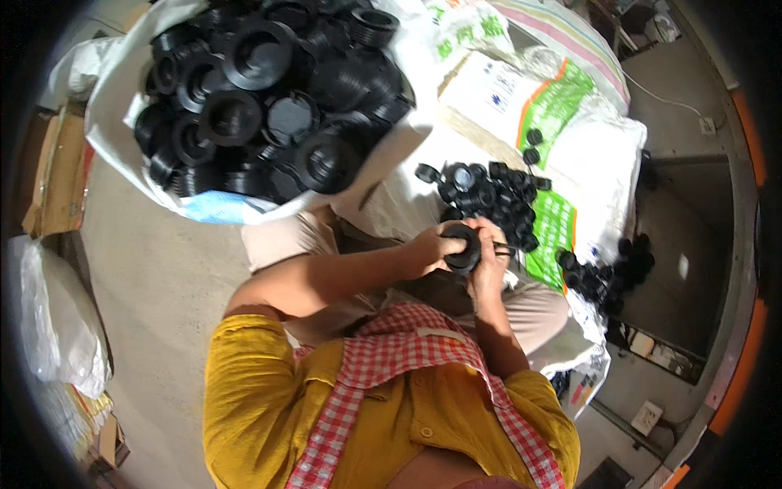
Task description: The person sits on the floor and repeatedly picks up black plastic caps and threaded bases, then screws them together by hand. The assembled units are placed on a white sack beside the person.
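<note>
In front of my lap, my left hand point(429, 248) is closed on a black round plastic part point(463, 249), which has a flanged rim. My right hand point(489, 265) is closed against the part's right side. From that hand juts a tool with thin dark handles point(506, 249); its working end is hidden by the fingers and the part. Just beyond both hands lies a heap of small black caps point(489, 192) on a white sack. To the upper left, a big white sack point(112, 138) is filled with larger black round ribbed parts point(261, 55).
White and green printed sacks point(562, 90) spread beyond the heap. More small black parts point(611, 273) lie at the right. Cardboard point(61, 175) and a clear plastic bag point(61, 318) stand on the left. A white socket box point(647, 417) with a cord lies at lower right.
</note>
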`<state>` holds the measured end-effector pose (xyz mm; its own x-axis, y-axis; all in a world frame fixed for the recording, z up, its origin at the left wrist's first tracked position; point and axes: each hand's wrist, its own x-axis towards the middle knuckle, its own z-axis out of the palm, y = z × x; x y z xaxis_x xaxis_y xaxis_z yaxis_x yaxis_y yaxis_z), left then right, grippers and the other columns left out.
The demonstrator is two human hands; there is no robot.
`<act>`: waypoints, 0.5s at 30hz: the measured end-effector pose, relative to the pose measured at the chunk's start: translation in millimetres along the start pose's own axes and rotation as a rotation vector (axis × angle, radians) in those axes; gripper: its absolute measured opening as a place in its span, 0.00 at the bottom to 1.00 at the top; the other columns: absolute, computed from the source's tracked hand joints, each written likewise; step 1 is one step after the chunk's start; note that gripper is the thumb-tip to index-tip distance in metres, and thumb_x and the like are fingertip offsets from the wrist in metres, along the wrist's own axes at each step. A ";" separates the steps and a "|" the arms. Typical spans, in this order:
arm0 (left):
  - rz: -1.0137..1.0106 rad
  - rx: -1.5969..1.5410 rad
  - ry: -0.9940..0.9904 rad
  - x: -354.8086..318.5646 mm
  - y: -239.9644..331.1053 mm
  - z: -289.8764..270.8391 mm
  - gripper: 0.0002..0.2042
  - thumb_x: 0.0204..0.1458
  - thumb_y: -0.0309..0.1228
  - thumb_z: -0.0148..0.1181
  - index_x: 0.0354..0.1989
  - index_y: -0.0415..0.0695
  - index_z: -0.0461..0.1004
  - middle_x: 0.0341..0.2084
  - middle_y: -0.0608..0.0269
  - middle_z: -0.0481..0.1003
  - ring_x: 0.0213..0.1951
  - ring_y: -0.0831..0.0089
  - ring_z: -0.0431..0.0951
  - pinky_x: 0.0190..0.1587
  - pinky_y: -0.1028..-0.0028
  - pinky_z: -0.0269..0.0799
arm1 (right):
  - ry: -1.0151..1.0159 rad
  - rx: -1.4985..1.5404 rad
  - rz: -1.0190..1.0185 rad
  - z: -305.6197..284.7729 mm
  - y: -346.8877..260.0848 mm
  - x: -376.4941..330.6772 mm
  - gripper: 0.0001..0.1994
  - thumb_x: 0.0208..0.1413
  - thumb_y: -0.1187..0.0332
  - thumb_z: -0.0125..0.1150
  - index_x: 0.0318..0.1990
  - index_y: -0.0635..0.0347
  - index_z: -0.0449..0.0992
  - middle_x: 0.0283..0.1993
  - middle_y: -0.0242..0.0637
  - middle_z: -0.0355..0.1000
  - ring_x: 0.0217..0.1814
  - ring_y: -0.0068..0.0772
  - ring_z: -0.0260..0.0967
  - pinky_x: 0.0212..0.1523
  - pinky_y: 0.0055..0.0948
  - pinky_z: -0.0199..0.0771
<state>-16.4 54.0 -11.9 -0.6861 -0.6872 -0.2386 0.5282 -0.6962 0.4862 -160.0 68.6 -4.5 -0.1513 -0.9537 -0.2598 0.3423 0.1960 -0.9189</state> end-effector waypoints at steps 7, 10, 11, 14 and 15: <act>0.860 1.712 0.161 -34.1 68.7 36.4 0.31 0.35 0.23 0.62 0.56 0.50 0.68 0.38 0.55 0.67 0.41 0.56 0.69 0.45 0.62 0.64 | 0.259 -0.589 -0.277 -88.8 80.7 84.8 0.14 0.53 0.87 0.49 0.45 0.67 0.75 0.42 0.33 0.74 0.39 0.20 0.70 0.42 0.18 0.70; 1.293 1.734 0.418 -95.3 141.4 70.1 0.33 0.34 0.28 0.63 0.57 0.47 0.67 0.44 0.54 0.69 0.46 0.58 0.70 0.49 0.64 0.65 | 0.306 -0.803 -0.171 -101.6 90.7 114.3 0.10 0.56 0.74 0.56 0.43 0.68 0.76 0.38 0.31 0.75 0.38 0.18 0.69 0.42 0.19 0.69; 1.527 1.756 0.640 -110.6 169.6 78.3 0.30 0.35 0.26 0.61 0.55 0.44 0.68 0.45 0.54 0.70 0.47 0.60 0.71 0.51 0.65 0.66 | 0.379 -0.871 -0.028 -110.9 85.3 126.7 0.12 0.56 0.69 0.59 0.43 0.68 0.76 0.38 0.31 0.76 0.39 0.17 0.70 0.42 0.20 0.69; 1.855 1.512 1.307 -148.4 249.8 99.3 0.22 0.40 0.20 0.56 0.49 0.38 0.73 0.44 0.54 0.75 0.45 0.64 0.75 0.49 0.70 0.71 | 0.495 -1.034 -0.090 -137.1 106.2 170.1 0.15 0.55 0.64 0.60 0.46 0.65 0.76 0.38 0.43 0.77 0.39 0.34 0.74 0.44 0.28 0.70; 1.670 1.621 1.460 -169.0 276.2 83.7 0.21 0.44 0.22 0.60 0.50 0.39 0.73 0.44 0.53 0.75 0.44 0.66 0.77 0.46 0.74 0.73 | 0.518 -1.091 -0.208 -133.8 112.3 177.4 0.16 0.55 0.65 0.59 0.48 0.65 0.75 0.39 0.48 0.76 0.40 0.41 0.74 0.44 0.32 0.70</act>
<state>203.5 -4.7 233.1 0.3731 -0.3070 0.8755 -0.8784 0.1869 0.4398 -272.5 -48.0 -193.5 -0.5468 -0.8348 0.0634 -0.6509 0.3763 -0.6593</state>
